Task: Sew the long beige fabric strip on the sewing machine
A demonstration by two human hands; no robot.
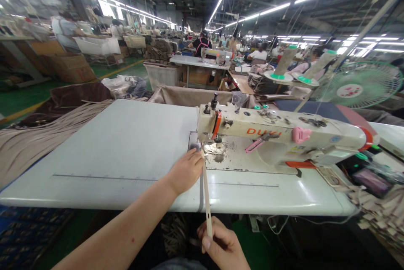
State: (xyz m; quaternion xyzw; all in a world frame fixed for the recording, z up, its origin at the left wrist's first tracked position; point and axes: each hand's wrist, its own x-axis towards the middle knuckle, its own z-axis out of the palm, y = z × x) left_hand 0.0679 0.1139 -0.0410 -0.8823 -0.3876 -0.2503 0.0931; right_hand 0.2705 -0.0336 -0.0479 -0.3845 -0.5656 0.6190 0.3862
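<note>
A narrow beige fabric strap (206,196) runs from beside the needle of the white sewing machine (243,131) down over the front table edge. My left hand (186,171) lies at the needle end, its fingers closed against the strap just left of the presser foot. Below the table edge, my right hand (224,240) pinches the strap's lower part between thumb and fingers. A small dark slot shows in the strap just above that grip. My left fingers partly hide the end at the needle.
The white sewing table (126,143) has a printed ruler line. Bundled beige straps (63,126) hang at its left; more strips (381,215) lie at the right. A green fan (356,86) and thread cones (285,63) stand behind the machine. Other people sit farther back.
</note>
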